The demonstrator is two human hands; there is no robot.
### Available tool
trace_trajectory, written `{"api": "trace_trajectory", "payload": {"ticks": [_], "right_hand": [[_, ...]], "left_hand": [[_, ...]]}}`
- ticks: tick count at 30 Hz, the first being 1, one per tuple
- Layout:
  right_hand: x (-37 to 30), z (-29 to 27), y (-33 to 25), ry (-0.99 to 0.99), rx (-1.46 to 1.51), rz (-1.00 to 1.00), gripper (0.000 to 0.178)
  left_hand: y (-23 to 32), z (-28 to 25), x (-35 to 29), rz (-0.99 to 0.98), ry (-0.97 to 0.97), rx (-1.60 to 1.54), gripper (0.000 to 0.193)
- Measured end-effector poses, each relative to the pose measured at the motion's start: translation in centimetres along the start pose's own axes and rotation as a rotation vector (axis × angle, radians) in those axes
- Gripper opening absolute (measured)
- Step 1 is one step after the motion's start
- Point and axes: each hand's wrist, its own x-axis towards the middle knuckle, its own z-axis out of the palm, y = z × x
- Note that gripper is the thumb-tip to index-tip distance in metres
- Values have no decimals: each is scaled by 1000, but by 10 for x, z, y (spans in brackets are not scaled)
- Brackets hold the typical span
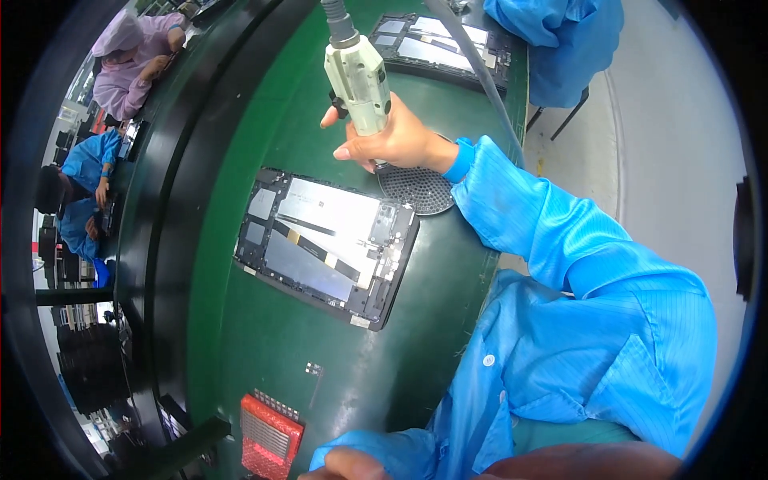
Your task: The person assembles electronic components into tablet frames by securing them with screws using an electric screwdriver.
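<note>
My right hand [396, 140] is closed around the lower part of a pale green electric screwdriver [357, 84], held over the table. Its tip is hidden behind the hand, close to a round dark dish full of small holes [420, 192]. Beside the dish lies an opened tablet [320, 240], its silvery batteries, ribbon cables and boards exposed. At the lower edge shows part of my left hand [352, 464], partly cut off, so what its fingers do cannot be made out. Near it lie a red bubble-wrap pack [272, 436] with a row of thin strips and a small flex cable [314, 372].
A second opened tablet [440, 48] lies farther up the green table [240, 344], near a person in a blue smock [560, 40]. A grey hose [480, 68] hangs across there. A dark rail [152, 240] runs along the table's far side; people work beyond it.
</note>
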Motion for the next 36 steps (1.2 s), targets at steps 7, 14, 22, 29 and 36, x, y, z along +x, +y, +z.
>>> {"api": "trace_trajectory", "payload": {"ticks": [7, 14, 22, 29, 36], "right_hand": [[-5, 0, 1, -15, -7, 48, 29], [-3, 7, -11, -9, -61, 5, 30], [-26, 67, -48, -132, 215, 43, 36], [-36, 135, -31, -417, 228, 197, 36], [-39, 142, -22, -440, 168, 212, 41]], "left_hand": [[-8, -6, 8, -4, -47, -11, 48], [5, 3, 8, -20, 109, 75, 39], [62, -20, 7, -144, -144, 367, 48], [74, -21, -17, 2, -114, 765, 42], [77, -22, -43, 139, -141, 1351, 32]]}}
